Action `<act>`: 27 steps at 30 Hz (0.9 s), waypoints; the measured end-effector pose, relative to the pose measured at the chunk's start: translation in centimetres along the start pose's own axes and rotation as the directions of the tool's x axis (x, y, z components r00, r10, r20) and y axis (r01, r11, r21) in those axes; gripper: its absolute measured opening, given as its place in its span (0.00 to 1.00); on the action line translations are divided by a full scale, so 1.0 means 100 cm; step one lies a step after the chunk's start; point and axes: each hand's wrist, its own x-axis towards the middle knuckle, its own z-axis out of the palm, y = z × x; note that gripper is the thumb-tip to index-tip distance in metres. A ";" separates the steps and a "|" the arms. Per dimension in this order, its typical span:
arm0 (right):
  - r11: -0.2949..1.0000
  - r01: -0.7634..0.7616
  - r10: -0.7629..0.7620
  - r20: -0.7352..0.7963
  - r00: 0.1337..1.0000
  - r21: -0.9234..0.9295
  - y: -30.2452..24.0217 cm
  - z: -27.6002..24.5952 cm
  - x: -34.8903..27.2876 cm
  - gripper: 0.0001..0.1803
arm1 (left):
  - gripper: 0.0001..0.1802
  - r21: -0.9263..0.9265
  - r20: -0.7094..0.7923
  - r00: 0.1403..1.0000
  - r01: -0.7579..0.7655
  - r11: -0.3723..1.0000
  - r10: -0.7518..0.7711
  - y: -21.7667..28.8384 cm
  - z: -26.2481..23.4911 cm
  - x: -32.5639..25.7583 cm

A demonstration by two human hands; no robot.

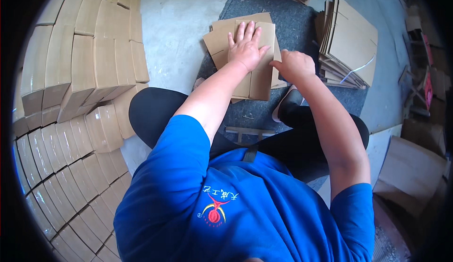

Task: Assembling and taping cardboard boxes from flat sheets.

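Flattened cardboard boxes point(262, 80) lie stacked in front of me on a dark grey mat. My left hand point(245, 47) rests flat on the top one, fingers spread, pressing its upper part. Just right of that pile is my right hand point(297, 66), its fingers curled in and its thumb reaching to the cardboard's right edge. Whatever the curled fingers may hold is hidden. Beneath the top sheet, other sheets stick out at uneven angles.
To the right, a leaning bundle of flattened cartons point(351, 40) has a loose strap point(358, 68) across it. Closed cardboard boxes point(80, 73) form a tall wall on the left. The grey mat point(295, 21) lies under the cardboard, with my shoe point(283, 104) close by.
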 end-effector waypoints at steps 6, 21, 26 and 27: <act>0.996 -0.002 0.002 0.008 1.000 0.084 -0.003 0.009 0.029 0.26 | 0.36 -0.106 0.116 0.991 0.080 0.991 -0.068 -0.002 -0.014 0.008; 0.998 -0.053 0.050 0.099 0.994 0.025 -0.011 -0.010 0.045 0.32 | 0.46 0.072 0.739 0.668 -0.209 0.975 0.089 -0.004 -0.070 0.054; 0.971 0.067 -0.017 0.213 0.977 -0.230 -0.026 -0.036 0.069 0.34 | 0.45 0.014 0.799 0.579 -0.288 0.958 0.162 -0.016 -0.081 0.062; 0.939 0.146 -0.066 0.252 0.965 -0.312 -0.030 -0.040 0.073 0.35 | 0.45 -0.002 0.794 0.579 -0.301 0.954 0.185 -0.021 -0.077 0.059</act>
